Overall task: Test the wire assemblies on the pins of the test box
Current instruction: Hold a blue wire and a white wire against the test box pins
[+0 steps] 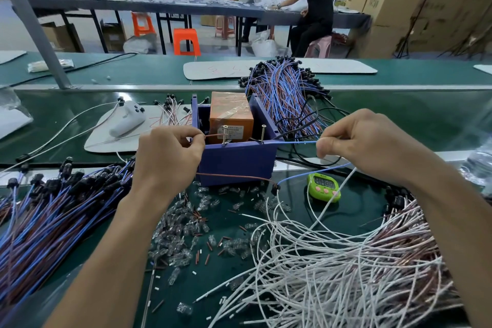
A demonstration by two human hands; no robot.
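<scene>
At the bottom of the frame lie heaped white wires (332,269) and blue-and-brown wire assemblies (48,218). Mid-frame, the left hand (170,152) pinches a thin brown wire (213,135) and the right hand (359,138) a thin blue wire (295,142), each reaching a screw pin (225,133) on the purple plastic test box (237,160).

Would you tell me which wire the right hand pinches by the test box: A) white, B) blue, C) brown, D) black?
B: the right hand pinches the blue wire, stretched to the right pin; the left hand holds the brown wire.
</scene>
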